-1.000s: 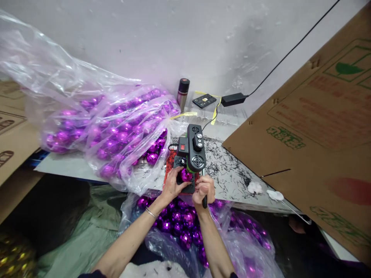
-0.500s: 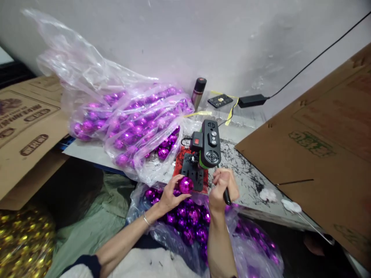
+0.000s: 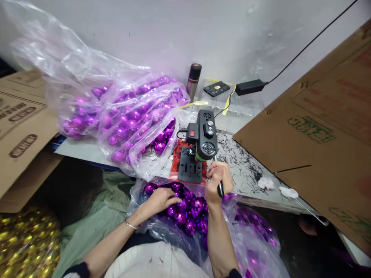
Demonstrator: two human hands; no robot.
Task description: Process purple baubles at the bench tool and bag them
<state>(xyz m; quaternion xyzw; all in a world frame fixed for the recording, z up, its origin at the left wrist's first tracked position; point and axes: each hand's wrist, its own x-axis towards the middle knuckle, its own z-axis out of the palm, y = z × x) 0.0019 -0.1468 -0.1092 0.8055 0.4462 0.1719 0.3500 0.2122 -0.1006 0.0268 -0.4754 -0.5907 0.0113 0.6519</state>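
My left hand (image 3: 161, 199) rests low over shiny purple mirror-faceted balls (image 3: 197, 205) in an open clear plastic bag (image 3: 162, 231). Its thumb and fingers are apart, the fingertips partly hidden among the balls; I make out no ball held in it. My right hand (image 3: 219, 177) is wrapped around the black-gripped lever handle (image 3: 220, 190) of a small bench press machine (image 3: 207, 135). The machine has a black head with round vents, a red switch (image 3: 192, 133) and a slotted black base plate (image 3: 189, 166), which bears no ball. Under it lies a red sheet (image 3: 175, 164).
A large clear bag of purple balls (image 3: 127, 119) lies on the table's left. Behind stand a spray can-like bottle (image 3: 193, 81), a phone (image 3: 216, 88) and a power adapter (image 3: 251, 87). Cardboard boxes (image 3: 307, 127) flank both sides. Black scraps (image 3: 240, 162) litter the table; gold balls (image 3: 27, 243) sit lower left.
My left hand has moved down and left from the base plate to the open bag, and the purple ball it held is no longer seen in it. My right hand stays on the lever.
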